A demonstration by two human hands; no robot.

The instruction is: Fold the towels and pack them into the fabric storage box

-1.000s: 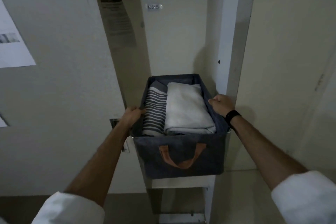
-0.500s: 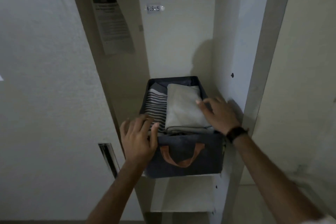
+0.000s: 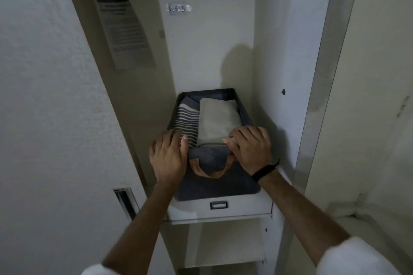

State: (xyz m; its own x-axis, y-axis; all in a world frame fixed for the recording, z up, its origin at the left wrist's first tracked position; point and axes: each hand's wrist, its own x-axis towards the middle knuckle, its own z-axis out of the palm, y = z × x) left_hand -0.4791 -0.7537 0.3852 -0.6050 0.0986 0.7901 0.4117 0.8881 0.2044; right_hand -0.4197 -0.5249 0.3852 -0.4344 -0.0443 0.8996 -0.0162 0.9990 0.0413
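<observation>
The fabric storage box [image 3: 214, 183], packed, sat on the shelf [image 3: 223, 207]; the left hand [image 3: 167, 156] and right hand [image 3: 252, 149] gripped its front rim with curled fingers, probably pushing it home next.

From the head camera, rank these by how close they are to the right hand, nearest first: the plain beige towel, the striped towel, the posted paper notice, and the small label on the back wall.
Measured from the right hand:
1. Plain beige towel, right side of the box, under its fingertips.
2. Striped towel, left side of the box.
3. Small label, high on the back wall.
4. Paper notice, upper left panel; close to the label's distance, so that order is uncertain.

Dim, grainy — edges bowed
</observation>
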